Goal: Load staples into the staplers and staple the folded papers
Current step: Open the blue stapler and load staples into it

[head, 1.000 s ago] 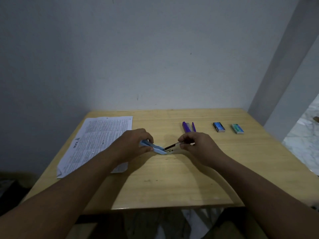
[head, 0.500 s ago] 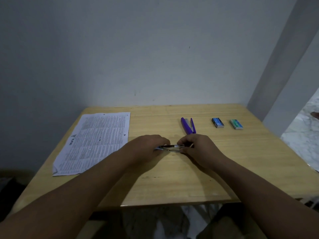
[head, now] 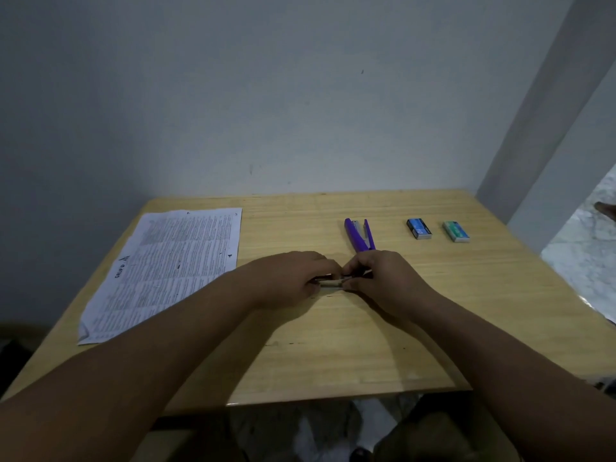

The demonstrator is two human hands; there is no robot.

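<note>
My left hand [head: 293, 278] and my right hand [head: 386, 278] meet at the middle of the wooden table [head: 350, 345], both gripping a small light blue stapler [head: 331, 282]. Only a short strip of its metal and pale body shows between my fingertips; the rest is hidden under my hands. A purple stapler [head: 359, 235] lies opened on the table just beyond my right hand. The printed paper [head: 166, 268] lies flat at the left. A blue staple box [head: 419, 229] and a green staple box [head: 456, 231] sit at the back right.
The table stands against a plain wall, with a wall corner at the right and a marble floor [head: 586, 261] beyond the right edge. The near table edge runs just in front of my forearms.
The light blue stapler was spread open between my hands; my hands have come together over it and it now lies nearly covered. The view has tilted down slightly.
</note>
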